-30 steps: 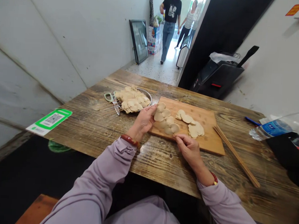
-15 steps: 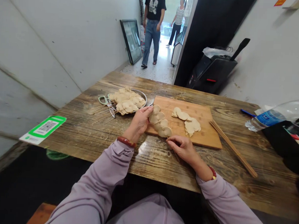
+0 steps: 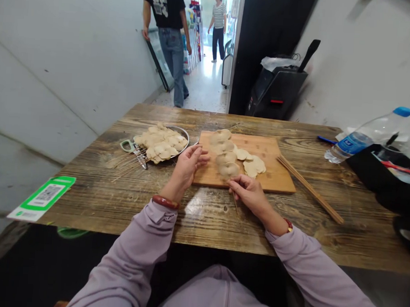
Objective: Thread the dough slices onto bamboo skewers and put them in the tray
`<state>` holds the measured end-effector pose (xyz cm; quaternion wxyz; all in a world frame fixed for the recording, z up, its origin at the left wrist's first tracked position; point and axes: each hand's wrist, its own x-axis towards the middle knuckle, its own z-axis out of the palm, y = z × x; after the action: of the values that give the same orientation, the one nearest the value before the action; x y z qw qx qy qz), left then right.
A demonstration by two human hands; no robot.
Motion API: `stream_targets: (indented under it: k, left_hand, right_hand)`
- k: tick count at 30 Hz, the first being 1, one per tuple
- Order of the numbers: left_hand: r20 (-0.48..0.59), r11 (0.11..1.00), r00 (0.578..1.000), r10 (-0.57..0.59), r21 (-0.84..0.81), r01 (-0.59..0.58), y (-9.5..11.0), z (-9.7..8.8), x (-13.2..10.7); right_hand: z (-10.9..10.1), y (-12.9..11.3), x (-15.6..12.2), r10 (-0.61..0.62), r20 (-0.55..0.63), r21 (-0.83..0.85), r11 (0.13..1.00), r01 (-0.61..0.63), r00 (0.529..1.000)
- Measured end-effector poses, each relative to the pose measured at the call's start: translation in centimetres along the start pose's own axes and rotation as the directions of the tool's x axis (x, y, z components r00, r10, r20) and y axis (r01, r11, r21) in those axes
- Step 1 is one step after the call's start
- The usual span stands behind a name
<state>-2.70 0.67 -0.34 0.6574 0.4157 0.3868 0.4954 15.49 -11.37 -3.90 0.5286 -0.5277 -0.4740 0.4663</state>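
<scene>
A wooden cutting board (image 3: 279, 178) lies on the table with pale round slices on it. My right hand (image 3: 247, 194) pinches the near end of a thin skewer that carries a row of slices (image 3: 224, 157), lifted over the board and blurred. My left hand (image 3: 188, 164) is open at the board's left edge, fingers spread, just off the slices. A loose pile of slices (image 3: 250, 161) rests mid-board.
A metal dish (image 3: 184, 132) heaped with skewered slices sits left of the board, green-handled scissors (image 3: 131, 148) beside it. Bare skewers (image 3: 309, 188) lie right of the board. A water bottle (image 3: 364, 136) and black case (image 3: 386, 174) are far right. One person (image 3: 166, 28) stands behind the table.
My left hand has let go of the skewered slices and opened. My right hand has swung the skewer up over the board. The person in the black shirt has walked closer.
</scene>
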Motion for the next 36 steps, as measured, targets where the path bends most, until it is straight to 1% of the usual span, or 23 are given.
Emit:
stream_targets:
  k: [2,3,4,6,9,12,16,20,22,25,27,31,33,36]
  left_hand:
    - [-0.012,0.995,0.998,0.056,0.088,-0.055,-0.3,0.3,-0.3]
    - [0.004,0.987,0.997,0.081,0.138,-0.081,-0.5,0.5,-0.5]
    - [0.037,0.977,0.994,0.099,0.189,-0.104,-0.6,0.7,-0.8]
    - [0.141,0.948,0.985,0.1,0.286,-0.137,-0.9,1.1,-1.4]
    - [0.312,0.891,0.95,0.029,0.422,-0.166,-1.3,1.7,-2.4]
    - [0.425,0.849,0.903,-0.071,0.501,-0.169,-1.5,2.2,-3.2]
    - [0.525,0.885,0.83,-0.192,0.457,-0.085,-1.9,2.9,-3.9]
    - [0.546,0.913,0.781,-0.302,0.401,0.073,-2.3,3.2,-4.5]
    - [0.547,0.922,0.765,-0.339,0.355,0.155,-2.4,3.3,-4.8]
    - [0.553,0.934,0.757,-0.348,0.275,0.229,-2.6,3.5,-5.3]
    - [0.56,0.943,0.76,-0.331,0.225,0.245,-2.9,3.6,-5.6]
    - [0.519,0.957,0.805,-0.288,0.179,0.227,-3.7,4.1,-6.1]
    - [0.481,0.965,0.841,-0.249,0.198,0.173,-3.9,4.2,-6.3]
    - [0.395,0.967,0.912,-0.111,0.253,0.009,-3.7,4.0,-6.6]
  right_hand:
    - [0.0,-0.1,0.2,-0.013,-0.053,0.034,0.999,0.015,0.999]
    - [0.0,-0.1,0.2,-0.017,-0.073,0.042,0.999,0.02,0.997]
    - [0.0,-0.2,0.3,-0.018,-0.088,0.047,0.999,0.022,0.996]
    - [0.1,-0.2,0.4,-0.016,-0.112,0.049,0.999,0.022,0.994]
    - [0.1,-0.2,0.5,-0.031,-0.151,0.042,0.998,0.037,0.988]
    - [0.0,-0.4,0.5,-0.031,-0.202,0.055,0.998,0.043,0.979]
    - [-0.1,-0.8,0.6,-0.02,-0.255,0.123,0.991,0.053,0.967]
    - [0.0,-0.6,0.6,-0.027,-0.279,0.143,0.987,0.069,0.96]
    - [0.1,-0.4,0.6,-0.044,-0.307,0.13,0.988,0.087,0.951]
    - [0.2,0.0,0.5,-0.081,-0.345,0.077,0.99,0.115,0.935]
    - [0.1,0.3,0.4,-0.092,-0.348,0.071,0.99,0.124,0.933]
    - [-0.3,0.5,0.3,-0.103,-0.314,0.077,0.988,0.134,0.944]
    - [-0.5,0.4,0.2,-0.127,-0.29,0.046,0.988,0.146,0.949]
    - [-0.6,0.3,0.0,-0.143,-0.241,0.028,0.988,0.154,0.96]
